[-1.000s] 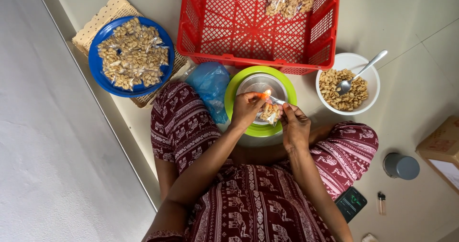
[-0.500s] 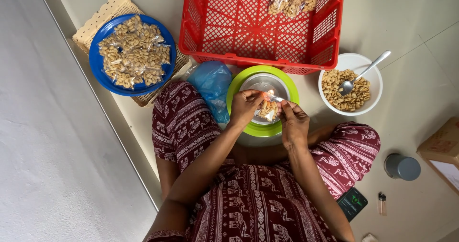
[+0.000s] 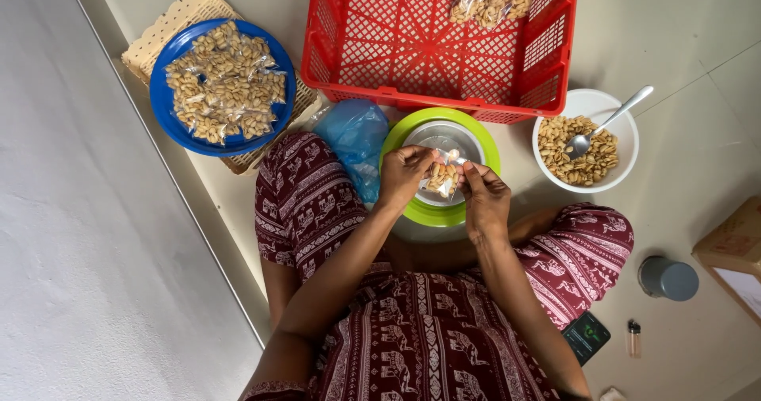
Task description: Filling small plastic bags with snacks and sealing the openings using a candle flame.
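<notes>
Pale tiled floor, seen from above. At frame centre, the left hand and right hand pinch a small clear packet of nuts between closed fingertips, above a steel dish on a green plate, likely to catch spills. Sealed crinkly packets fill the blue plate, upper left; a red lattice basket sits above.
</notes>
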